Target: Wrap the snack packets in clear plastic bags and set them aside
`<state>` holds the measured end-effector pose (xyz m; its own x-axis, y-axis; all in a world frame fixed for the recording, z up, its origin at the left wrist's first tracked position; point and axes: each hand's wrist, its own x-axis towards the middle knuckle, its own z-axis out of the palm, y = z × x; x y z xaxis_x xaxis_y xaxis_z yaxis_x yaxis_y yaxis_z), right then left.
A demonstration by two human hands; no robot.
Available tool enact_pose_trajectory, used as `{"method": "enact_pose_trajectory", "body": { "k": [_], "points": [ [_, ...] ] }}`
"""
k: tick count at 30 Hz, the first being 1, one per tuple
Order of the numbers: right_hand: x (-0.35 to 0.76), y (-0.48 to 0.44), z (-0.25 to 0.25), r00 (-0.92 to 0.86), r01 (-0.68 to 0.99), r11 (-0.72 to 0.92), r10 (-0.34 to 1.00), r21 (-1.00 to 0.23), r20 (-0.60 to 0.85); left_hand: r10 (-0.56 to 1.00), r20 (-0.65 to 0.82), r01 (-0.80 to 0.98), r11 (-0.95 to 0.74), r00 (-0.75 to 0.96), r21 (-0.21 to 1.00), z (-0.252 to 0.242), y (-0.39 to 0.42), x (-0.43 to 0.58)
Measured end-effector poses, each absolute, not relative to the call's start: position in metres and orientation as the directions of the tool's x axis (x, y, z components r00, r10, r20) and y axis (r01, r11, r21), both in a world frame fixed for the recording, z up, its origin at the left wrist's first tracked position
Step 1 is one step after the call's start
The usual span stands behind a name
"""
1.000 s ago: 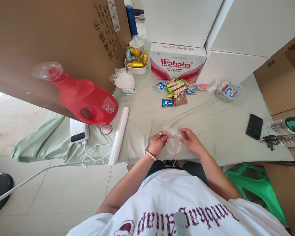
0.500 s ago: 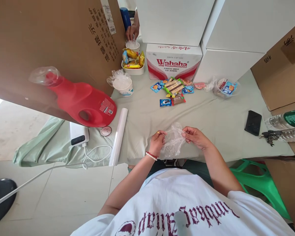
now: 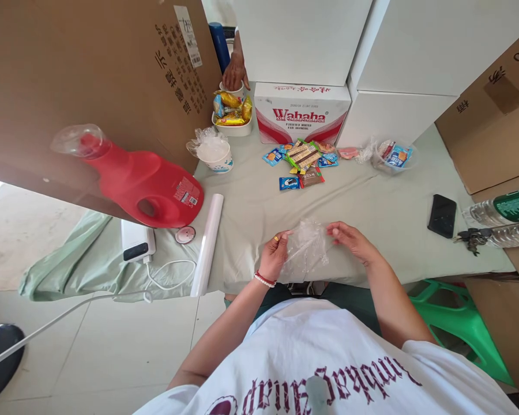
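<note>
A thin, crumpled piece of clear plastic film (image 3: 307, 248) hangs near the front edge of the cloth-covered table. My left hand (image 3: 274, 255) pinches its left side between thumb and fingers. My right hand (image 3: 350, 241) is just beyond the film's right side, its fingers loosely curled and apart, with nothing visible in them. Farther up the table lies a pile of wrapped snacks (image 3: 303, 157). A paper cup (image 3: 220, 162) stuffed with similar clear plastic stands to the left.
A red jug (image 3: 155, 184), a white roll (image 3: 208, 245) and a white power bank (image 3: 136, 242) are on the left. Another person's hand (image 3: 234, 74) reaches into a cup behind a snack tub (image 3: 233, 129). On the right are a plastic bowl (image 3: 393, 164), a phone (image 3: 442, 216) and bottles (image 3: 512, 206).
My right hand has let go of the film and moved slightly right, while the film has spread out from my left hand. The other person's hand has lowered into the cup.
</note>
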<state>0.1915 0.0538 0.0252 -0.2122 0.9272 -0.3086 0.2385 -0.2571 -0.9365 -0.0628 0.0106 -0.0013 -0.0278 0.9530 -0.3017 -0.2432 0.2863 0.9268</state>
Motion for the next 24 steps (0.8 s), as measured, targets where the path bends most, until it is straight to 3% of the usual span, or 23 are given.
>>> {"method": "enact_pose_trajectory", "body": {
  "k": [4, 11, 19, 24],
  "points": [
    [0.157, 0.053, 0.009, -0.164, 0.300, -0.206, 0.951, -0.931, -0.263, 0.959, -0.284, -0.237, 0.279, 0.011, 0.931, 0.000, 0.008, -0.057],
    [0.154, 0.066, -0.007, 0.083, 0.260, -0.173, 0.984, -0.950, -0.156, 0.922, -0.179, -0.252, 0.094, -0.342, 0.963, -0.007, 0.015, -0.070],
    [0.128, 0.081, -0.013, -0.127, 0.245, -0.153, 0.974, -0.957, -0.188, 0.978, -0.171, -0.239, 0.138, -0.123, 0.961, 0.007, 0.009, -0.056],
    [0.125, 0.086, -0.020, 0.023, 0.102, -0.256, 0.967, -0.961, -0.255, 0.895, -0.194, -0.270, 0.087, -0.402, 0.959, -0.002, 0.017, -0.070]
  ]
}}
